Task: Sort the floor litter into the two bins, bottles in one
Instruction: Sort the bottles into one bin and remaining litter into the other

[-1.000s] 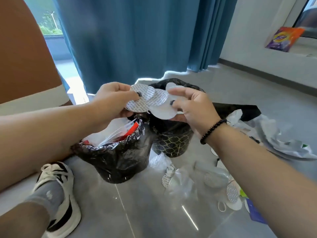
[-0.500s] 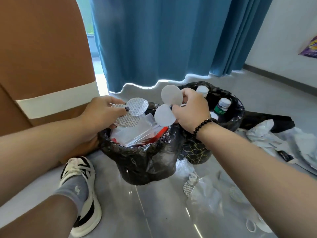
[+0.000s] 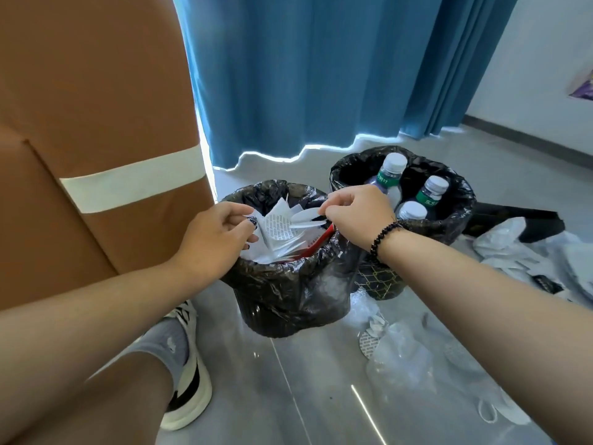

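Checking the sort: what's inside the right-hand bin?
Three capped bottles stand in the right-hand bin; whatever lies beneath them is hidden by the black liner.

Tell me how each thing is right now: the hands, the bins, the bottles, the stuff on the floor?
Left hand: over the near bin, pinching a scrap.
Right hand: over the near bin, pinching white pads.
Near bin: upright, nearly full of paper and wrappers.
Far bin: upright, holding bottles.
Bottles: three, capped, standing.
Floor litter: still lying unsorted.
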A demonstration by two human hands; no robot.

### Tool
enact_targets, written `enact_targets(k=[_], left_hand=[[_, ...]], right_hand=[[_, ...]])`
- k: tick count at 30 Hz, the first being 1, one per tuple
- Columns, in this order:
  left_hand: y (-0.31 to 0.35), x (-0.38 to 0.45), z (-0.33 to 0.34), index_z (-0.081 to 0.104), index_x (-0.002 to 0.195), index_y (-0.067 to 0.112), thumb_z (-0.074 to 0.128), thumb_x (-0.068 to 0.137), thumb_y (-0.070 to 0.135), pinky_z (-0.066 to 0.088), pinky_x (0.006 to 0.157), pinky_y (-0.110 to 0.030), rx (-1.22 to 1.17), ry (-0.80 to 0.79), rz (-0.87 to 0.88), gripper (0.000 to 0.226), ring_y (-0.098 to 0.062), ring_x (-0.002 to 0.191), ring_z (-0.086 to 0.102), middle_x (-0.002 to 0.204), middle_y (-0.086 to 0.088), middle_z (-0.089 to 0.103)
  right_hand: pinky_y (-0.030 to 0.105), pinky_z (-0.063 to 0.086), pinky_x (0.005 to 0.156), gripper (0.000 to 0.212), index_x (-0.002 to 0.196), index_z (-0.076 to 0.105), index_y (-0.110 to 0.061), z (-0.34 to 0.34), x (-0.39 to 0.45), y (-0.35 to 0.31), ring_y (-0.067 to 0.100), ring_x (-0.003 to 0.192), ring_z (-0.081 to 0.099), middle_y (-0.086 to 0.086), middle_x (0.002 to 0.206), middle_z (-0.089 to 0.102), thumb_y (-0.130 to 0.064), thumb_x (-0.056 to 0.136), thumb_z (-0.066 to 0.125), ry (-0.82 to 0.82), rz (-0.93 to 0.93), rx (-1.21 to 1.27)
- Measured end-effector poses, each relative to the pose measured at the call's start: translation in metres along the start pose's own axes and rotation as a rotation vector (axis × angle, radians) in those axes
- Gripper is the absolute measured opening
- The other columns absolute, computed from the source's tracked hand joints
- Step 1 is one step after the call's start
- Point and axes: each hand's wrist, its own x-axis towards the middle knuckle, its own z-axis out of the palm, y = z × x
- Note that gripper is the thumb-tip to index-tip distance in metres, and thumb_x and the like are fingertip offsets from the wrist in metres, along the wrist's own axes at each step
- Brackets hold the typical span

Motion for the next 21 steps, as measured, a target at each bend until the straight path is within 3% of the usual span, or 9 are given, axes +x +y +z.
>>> enact_targets(k=[5, 9, 12, 15, 17, 19, 21], left_hand=[[0.024, -0.016, -0.003, 0.056, 0.107, 0.017, 0.058, 0.087, 0.005, 0.055, 0.07, -0.036, 0.013, -0.043, 0.034, 0.023, -0.012, 0.064, 0.065, 0.071, -0.002, 0.065], [0.051, -0.037, 0.004, 0.058, 0.104, 0.015, 0.058, 0.086, 0.003, 0.052, 0.066, -0.033, 0.014, -0.141, 0.099, 0.021, -0.008, 0.058, 0.062, 0.068, -0.001, 0.064], [0.059, -0.062, 0.021, 0.059, 0.104, 0.015, 0.058, 0.085, 0.002, 0.054, 0.073, -0.035, 0.089, -0.32, 0.12, 0.023, -0.013, 0.064, 0.063, 0.068, 0.001, 0.064], [0.058, -0.096, 0.05, 0.058, 0.105, 0.02, 0.059, 0.085, 0.005, 0.057, 0.074, -0.034, 0.254, -0.618, 0.212, 0.025, -0.01, 0.065, 0.066, 0.072, 0.005, 0.067], [0.058, -0.113, 0.065, 0.056, 0.108, 0.022, 0.057, 0.086, 0.01, 0.057, 0.072, -0.034, 0.354, -0.743, 0.27, 0.025, -0.005, 0.062, 0.064, 0.076, 0.005, 0.068], [0.06, -0.117, 0.071, 0.05, 0.119, 0.026, 0.051, 0.088, 0.018, 0.054, 0.073, -0.033, 0.643, -0.869, 0.422, 0.032, -0.005, 0.065, 0.058, 0.075, 0.007, 0.064], [0.061, -0.117, 0.071, 0.039, 0.131, 0.029, 0.045, 0.09, 0.025, 0.051, 0.076, -0.033, 1.023, -0.981, 0.563, 0.042, -0.014, 0.075, 0.054, 0.079, 0.008, 0.059]], right_hand=[[0.017, 0.036, 0.055, 0.026, 0.069, 0.071, -0.031, -0.018, -0.02, 0.001, 0.004, 0.061, 0.052, -0.013, 0.073, 0.064, -0.011, 0.08, 0.058, 0.007, 0.008, 0.021], [0.017, 0.036, 0.048, 0.028, 0.069, 0.071, -0.031, -0.035, -0.055, -0.002, 0.005, 0.048, 0.046, -0.01, 0.064, 0.065, -0.009, 0.079, 0.058, -0.008, 0.011, 0.027], [0.019, 0.041, 0.051, 0.033, 0.063, 0.07, -0.029, -0.044, -0.1, 0.016, 0.005, 0.049, 0.052, -0.004, 0.073, 0.071, -0.004, 0.077, 0.055, 0.022, 0.105, 0.116], [0.015, 0.038, 0.05, 0.033, 0.061, 0.069, -0.029, -0.048, -0.161, 0.057, 0.002, 0.048, 0.052, -0.012, 0.065, 0.064, -0.003, 0.077, 0.055, 0.007, 0.261, 0.104], [0.019, 0.037, 0.048, 0.033, 0.06, 0.069, -0.028, -0.055, -0.191, 0.083, 0.009, 0.048, 0.05, -0.006, 0.062, 0.063, -0.004, 0.079, 0.055, 0.001, 0.381, 0.11], [0.021, 0.038, 0.05, 0.035, 0.061, 0.069, -0.027, -0.061, -0.204, 0.106, 0.014, 0.054, 0.051, -0.004, 0.06, 0.062, -0.003, 0.082, 0.054, 0.038, 0.483, 0.157], [0.022, 0.041, 0.056, 0.034, 0.064, 0.069, -0.024, -0.062, -0.207, 0.126, 0.013, 0.059, 0.053, -0.006, 0.062, 0.062, -0.002, 0.083, 0.05, 0.098, 0.573, 0.214]])
